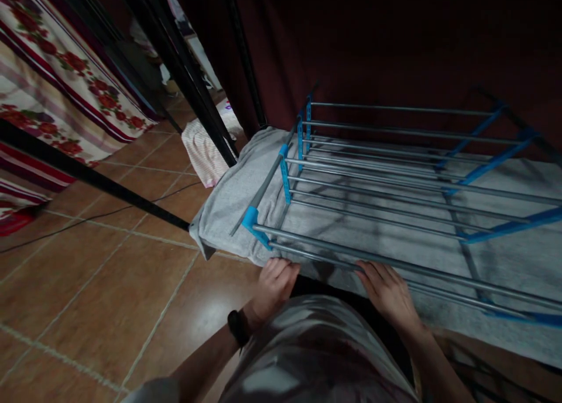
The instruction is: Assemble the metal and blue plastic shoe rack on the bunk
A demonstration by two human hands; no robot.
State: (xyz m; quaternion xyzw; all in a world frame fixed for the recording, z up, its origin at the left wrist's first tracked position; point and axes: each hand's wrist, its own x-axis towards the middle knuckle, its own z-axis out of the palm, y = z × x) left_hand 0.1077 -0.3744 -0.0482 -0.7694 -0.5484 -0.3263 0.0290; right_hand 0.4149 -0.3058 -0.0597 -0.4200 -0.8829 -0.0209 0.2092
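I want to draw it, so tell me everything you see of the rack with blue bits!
The rack has long thin grey bars that look like metal, joined by bright blue plastic-looking pieces, some with slots. It rests on grey cloth, its right end leaving the picture. The right hand covers part of a front bar; the left hand is near its front left corner. Whether they grip is unclear.

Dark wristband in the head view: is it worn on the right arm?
No, the dark wristband circles the wrist of the left hand.
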